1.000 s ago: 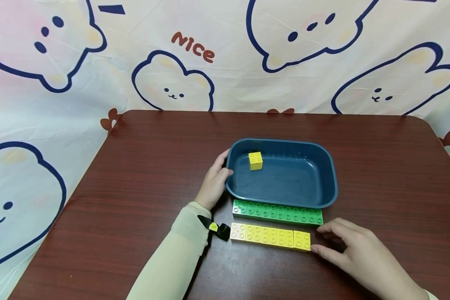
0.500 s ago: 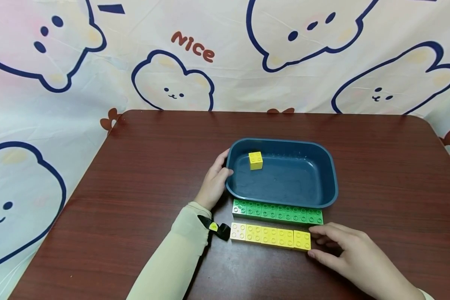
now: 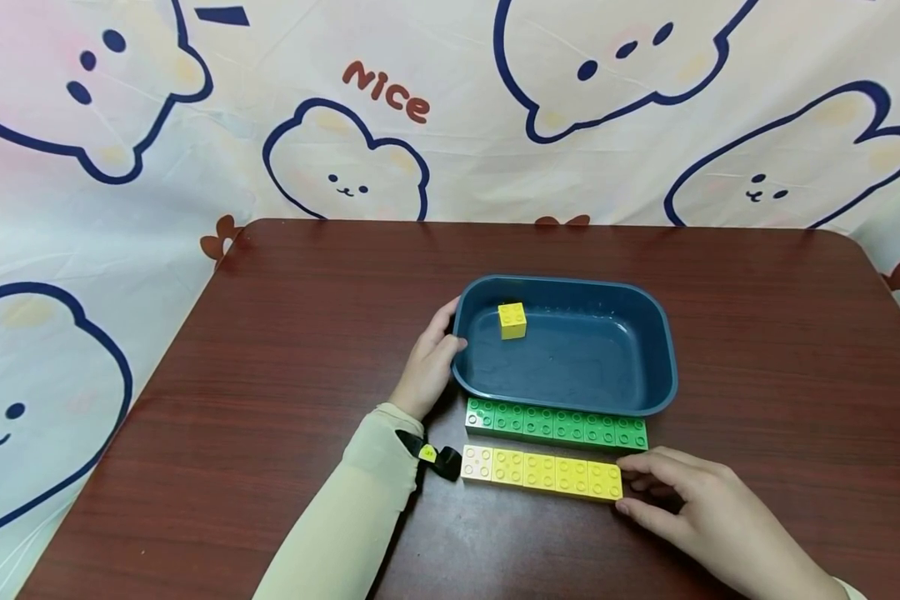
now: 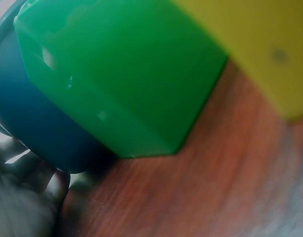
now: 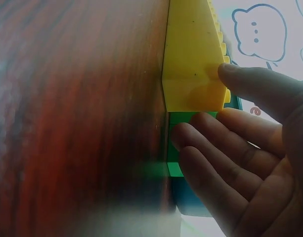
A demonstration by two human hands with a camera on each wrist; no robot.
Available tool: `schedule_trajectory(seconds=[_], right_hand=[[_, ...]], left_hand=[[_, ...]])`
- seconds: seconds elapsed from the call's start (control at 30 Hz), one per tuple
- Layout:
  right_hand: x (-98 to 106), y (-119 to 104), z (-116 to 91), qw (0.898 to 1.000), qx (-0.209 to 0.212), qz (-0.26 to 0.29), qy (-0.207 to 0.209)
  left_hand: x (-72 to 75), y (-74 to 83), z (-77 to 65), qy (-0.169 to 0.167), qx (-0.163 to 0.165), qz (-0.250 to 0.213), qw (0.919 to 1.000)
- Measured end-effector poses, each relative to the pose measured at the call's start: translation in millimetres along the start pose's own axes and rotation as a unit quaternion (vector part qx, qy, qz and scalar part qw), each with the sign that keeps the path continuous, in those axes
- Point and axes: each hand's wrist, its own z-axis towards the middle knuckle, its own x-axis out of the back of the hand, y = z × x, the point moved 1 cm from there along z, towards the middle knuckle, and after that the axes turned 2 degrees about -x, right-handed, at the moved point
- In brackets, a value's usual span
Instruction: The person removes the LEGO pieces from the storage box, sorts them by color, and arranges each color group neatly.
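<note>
My left hand (image 3: pixel 426 367) grips the left end of a dark blue plastic basin (image 3: pixel 570 367), the thumb over its rim. One yellow toy brick (image 3: pixel 512 321) lies inside, near the left. Along the basin's front side runs a row of green toy bricks (image 3: pixel 555 423). A row of yellow toy bricks (image 3: pixel 525 471) lies parallel, nearer to me. At that row's right end, my right hand (image 3: pixel 708 504) pinches the end yellow brick (image 5: pixel 193 94) between thumb and index finger. Its other fingers are loosely bent, close to the green row's end.
All this lies on a brown wooden table (image 3: pixel 330 333). Behind hangs a pale cloth (image 3: pixel 465 167) printed with cartoon animals. A black strap camera (image 3: pixel 444 462) on the left wrist sits right by the yellow row's left end.
My right hand has come left from just beside the yellow row onto its end brick. That brick now lines up more evenly with the row. The left hand has not moved.
</note>
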Motion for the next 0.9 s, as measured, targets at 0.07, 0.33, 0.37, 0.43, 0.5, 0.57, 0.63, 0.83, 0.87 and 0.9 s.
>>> schedule_trajectory(seconds=[0.07,0.33,0.37,0.43,0.5,0.57,0.63,0.83,0.87,0.9], right_hand=[[0.4,-0.9,0.4,1.0,-0.001,-0.001,-0.001],[8.0,-5.8,1.7,1.0,-0.013,-0.001,-0.003],[9.5,-6.7,2.3,1.0,-0.014,0.002,-0.004],[12.3,-8.5,3.8,1.0,-0.012,0.005,-0.007],[15.1,-10.7,5.6,1.0,-0.015,0.006,-0.017],[18.7,-13.8,8.3,1.0,-0.014,-0.001,-0.027],[23.2,-17.6,12.4,0.999,-0.009,-0.015,-0.033],[39.6,-29.5,28.9,0.999,0.031,-0.032,-0.016],[41.9,-30.5,31.4,0.999,0.036,-0.033,-0.013],[43.9,-31.2,33.7,0.999,0.04,-0.035,-0.01]], left_hand=[[0.4,0.5,-0.4,0.001,0.002,-0.002,1.0],[0.4,0.8,-0.7,0.002,0.007,-0.006,1.0],[0.2,0.7,-0.6,0.002,0.008,-0.007,0.9999],[-0.3,0.6,-0.4,0.0,0.007,-0.008,0.9999],[-0.7,0.5,-0.5,-0.001,0.008,-0.01,0.9999],[-0.8,0.0,-0.1,-0.002,0.008,-0.012,0.9999],[-0.7,0.2,0.0,-0.002,0.007,-0.014,0.9999],[0.4,0.8,-0.9,0.001,0.01,-0.012,0.9999],[0.6,0.6,-1.0,0.001,0.01,-0.012,0.9999],[0.6,0.6,-1.2,0.001,0.01,-0.012,0.9999]])
